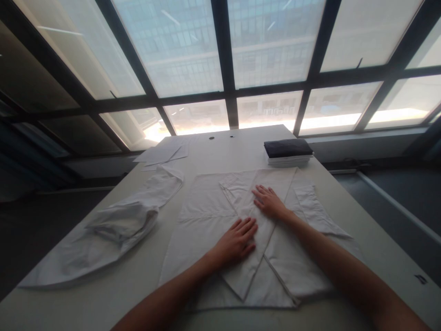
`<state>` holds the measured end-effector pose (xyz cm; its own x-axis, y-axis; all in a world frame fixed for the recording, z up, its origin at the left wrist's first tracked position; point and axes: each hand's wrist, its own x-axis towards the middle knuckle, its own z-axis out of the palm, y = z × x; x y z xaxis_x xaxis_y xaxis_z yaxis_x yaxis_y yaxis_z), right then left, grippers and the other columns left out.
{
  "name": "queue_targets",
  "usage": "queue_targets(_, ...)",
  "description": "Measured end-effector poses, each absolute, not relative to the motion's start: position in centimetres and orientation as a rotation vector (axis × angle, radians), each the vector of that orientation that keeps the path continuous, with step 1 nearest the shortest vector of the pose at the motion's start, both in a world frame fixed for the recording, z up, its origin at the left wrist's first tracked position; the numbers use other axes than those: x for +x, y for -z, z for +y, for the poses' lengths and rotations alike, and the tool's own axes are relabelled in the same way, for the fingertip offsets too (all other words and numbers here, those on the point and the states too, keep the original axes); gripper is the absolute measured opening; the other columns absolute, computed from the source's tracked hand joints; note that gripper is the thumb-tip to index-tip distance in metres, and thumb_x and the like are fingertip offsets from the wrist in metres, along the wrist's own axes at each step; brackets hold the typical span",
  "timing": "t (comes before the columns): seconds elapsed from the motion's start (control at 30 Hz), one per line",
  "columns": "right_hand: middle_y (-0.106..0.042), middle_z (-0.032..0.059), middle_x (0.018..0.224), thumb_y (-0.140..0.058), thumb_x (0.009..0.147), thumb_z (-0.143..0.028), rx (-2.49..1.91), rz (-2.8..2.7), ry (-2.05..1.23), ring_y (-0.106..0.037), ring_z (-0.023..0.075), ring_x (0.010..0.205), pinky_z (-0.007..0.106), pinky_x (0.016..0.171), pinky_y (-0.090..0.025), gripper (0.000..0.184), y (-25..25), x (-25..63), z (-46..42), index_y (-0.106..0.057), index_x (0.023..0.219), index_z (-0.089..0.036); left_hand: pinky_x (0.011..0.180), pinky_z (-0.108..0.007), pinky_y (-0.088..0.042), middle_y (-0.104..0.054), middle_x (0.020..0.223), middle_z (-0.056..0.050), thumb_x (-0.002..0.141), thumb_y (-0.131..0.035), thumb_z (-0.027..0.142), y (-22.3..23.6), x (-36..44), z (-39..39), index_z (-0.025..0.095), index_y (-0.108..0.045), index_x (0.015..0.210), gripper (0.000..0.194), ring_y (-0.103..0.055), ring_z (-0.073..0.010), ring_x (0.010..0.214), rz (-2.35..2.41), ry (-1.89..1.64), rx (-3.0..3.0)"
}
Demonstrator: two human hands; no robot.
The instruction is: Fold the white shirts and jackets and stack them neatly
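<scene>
A white garment (203,195) lies spread on the table, with parts of it folded over toward its middle. My left hand (239,239) rests flat on the folded cloth near the centre, fingers stretched out and pointing to the right. A little farther off and to the right, my right hand (268,201) also presses flat on the cloth, its fingers pointing to the upper left. Neither hand grips anything. The cloth under both palms is hidden. Along the right side, one section of the garment bunches in loose wrinkles.
Another white cloth piece (117,234) lies crumpled on the left of the white table (220,156). Paper sheets (165,154) are at the back left. At the back right stands a stack of folded cloth (288,151), dark on top and white below. Large windows (268,46) rise behind.
</scene>
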<state>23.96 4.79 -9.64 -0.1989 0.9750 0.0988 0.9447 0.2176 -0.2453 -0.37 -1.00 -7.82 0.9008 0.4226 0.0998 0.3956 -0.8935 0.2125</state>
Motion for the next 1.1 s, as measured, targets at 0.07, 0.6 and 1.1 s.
queue_targets(0.07,-0.033,0.0149,0.161,-0.040,0.102,-0.037,-1.860,-2.247,-0.159,-0.024,0.0285,0.150,0.052,0.120,-0.018,0.054,9.6,23.1,4.1,-0.043,0.151,-0.016,0.122,-0.049,-0.025,-0.031,0.162,-0.012,0.102,-0.046,0.042,8.1,-0.4,-0.9,0.018,-0.032,0.156,0.061,-0.026,-0.0267,0.151,0.631,-0.147,2.867)
queue_targets(0.6,-0.021,0.0113,0.166,-0.031,0.102,-0.049,-1.903,-2.226,-0.141,-0.017,0.0251,0.153,0.048,0.122,-0.011,0.064,10.5,23.1,5.3,-0.030,0.158,-0.017,0.124,-0.046,-0.018,-0.025,0.165,-0.006,0.103,-0.040,0.048,8.4,-0.7,-0.4,0.024,-0.024,0.160,0.063,-0.018,-0.0244,0.153,0.644,-0.110,2.840)
queue_targets(1.1,-0.023,0.0131,0.165,-0.026,0.101,-0.047,-2.284,-1.800,-0.050,-0.016,0.0269,0.152,0.052,0.120,-0.012,0.065,10.6,26.2,10.2,-0.031,0.157,-0.015,0.124,-0.045,-0.017,-0.023,0.165,-0.008,0.103,-0.039,0.049,9.1,-0.7,-0.1,0.022,-0.015,0.161,0.068,-0.017,-0.0224,0.153,0.721,-0.139,2.823)
